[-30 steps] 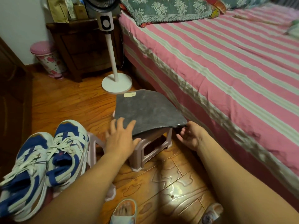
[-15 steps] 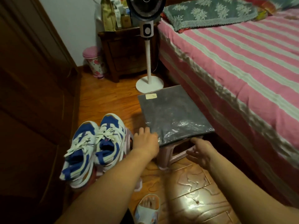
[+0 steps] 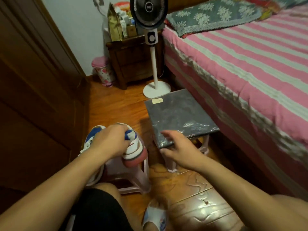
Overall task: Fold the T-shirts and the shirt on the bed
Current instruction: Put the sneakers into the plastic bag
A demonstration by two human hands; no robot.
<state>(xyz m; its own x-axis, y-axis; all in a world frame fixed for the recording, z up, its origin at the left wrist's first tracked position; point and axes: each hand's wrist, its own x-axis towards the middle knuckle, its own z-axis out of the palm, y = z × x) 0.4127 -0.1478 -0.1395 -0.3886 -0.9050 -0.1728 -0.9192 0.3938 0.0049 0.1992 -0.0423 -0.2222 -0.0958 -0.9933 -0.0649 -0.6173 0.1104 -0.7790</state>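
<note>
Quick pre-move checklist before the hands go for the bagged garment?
1. Left hand free: not ok, it grips a blue-and-white sneaker.
2. Right hand free: ok, fingers relaxed, holding nothing.
3. Bagged dark garment reachable: ok, flat on the pink stool next to the right hand.
4. Bed has folding room: ok, striped cover bare in view.
5. Bag sealed or open: cannot tell.
6. Other shirts located: not ok, none in view.
</note>
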